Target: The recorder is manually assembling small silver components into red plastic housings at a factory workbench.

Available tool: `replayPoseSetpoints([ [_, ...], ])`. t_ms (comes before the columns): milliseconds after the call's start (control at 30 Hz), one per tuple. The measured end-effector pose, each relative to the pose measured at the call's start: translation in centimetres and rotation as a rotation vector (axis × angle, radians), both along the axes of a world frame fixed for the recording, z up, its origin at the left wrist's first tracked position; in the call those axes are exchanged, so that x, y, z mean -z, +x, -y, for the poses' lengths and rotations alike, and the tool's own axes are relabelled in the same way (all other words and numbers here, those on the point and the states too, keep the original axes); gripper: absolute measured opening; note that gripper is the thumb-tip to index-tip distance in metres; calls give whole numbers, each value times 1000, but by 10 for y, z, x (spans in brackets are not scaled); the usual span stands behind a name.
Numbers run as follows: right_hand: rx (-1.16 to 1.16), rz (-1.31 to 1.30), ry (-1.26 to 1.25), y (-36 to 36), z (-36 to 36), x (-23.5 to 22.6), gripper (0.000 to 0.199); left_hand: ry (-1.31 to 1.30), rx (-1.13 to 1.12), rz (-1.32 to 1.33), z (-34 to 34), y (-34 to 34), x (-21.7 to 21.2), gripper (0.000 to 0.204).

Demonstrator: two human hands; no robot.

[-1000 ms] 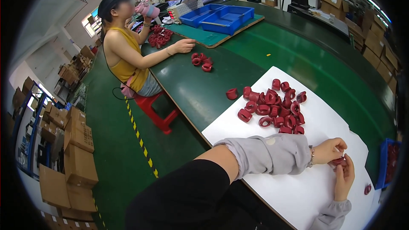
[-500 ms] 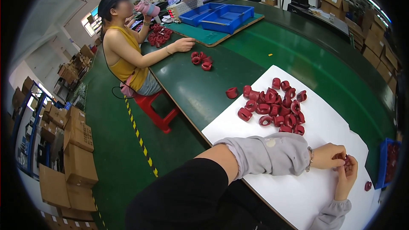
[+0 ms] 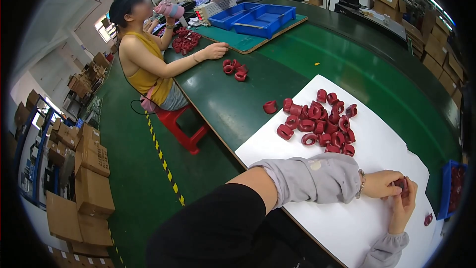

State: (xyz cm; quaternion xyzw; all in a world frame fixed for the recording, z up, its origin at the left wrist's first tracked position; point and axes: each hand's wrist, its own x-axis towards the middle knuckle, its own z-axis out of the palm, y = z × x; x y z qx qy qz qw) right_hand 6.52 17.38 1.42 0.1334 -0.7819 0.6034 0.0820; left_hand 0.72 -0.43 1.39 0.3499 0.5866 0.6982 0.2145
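Over the right part of a white paper sheet point(image 3: 342, 223), my left hand point(image 3: 381, 184) and my right hand point(image 3: 402, 209) meet, fingers closed around one dark red ring-shaped part point(image 3: 400, 184). Fingers cover much of that part. A heap of similar dark red ring-shaped parts point(image 3: 317, 126) lies on the sheet beyond my left forearm, which is in a grey sleeve. To the right of my hands rests a single red part point(image 3: 428, 219), near the sheet's edge.
A blue bin point(image 3: 452, 188) holding red parts stands at the far right. Across the green table point(image 3: 223, 104) a seated co-worker point(image 3: 148, 59) in yellow raises a pink bottle point(image 3: 169, 9). Small piles of red parts point(image 3: 234, 69) and blue trays point(image 3: 265, 20) lie near that person.
The held red part has turned between my fingers and shows more of its surface. The single part at the right has a slightly different tilt. My arms stay nearly in place.
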Motion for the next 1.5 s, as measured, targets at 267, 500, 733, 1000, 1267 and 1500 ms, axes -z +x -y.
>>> replayPoseSetpoints([
  [267,25,2,8,2,6,-2,42,-39,99,10,2,-5,3,21],
  [500,-6,43,-37,3,5,-2,44,1,124,113,2,-5,-2,22],
  [733,44,141,-72,5,16,-12,48,-24,130,119,6,-10,0,19],
  [1000,63,126,-73,6,13,-7,46,6,99,132,2,-7,8,16],
  [1267,31,125,-86,7,-3,2,47,-63,121,41,-2,-6,3,22],
  [1500,11,-50,11,-8,5,4,47,-68,134,197,11,-14,6,33],
])
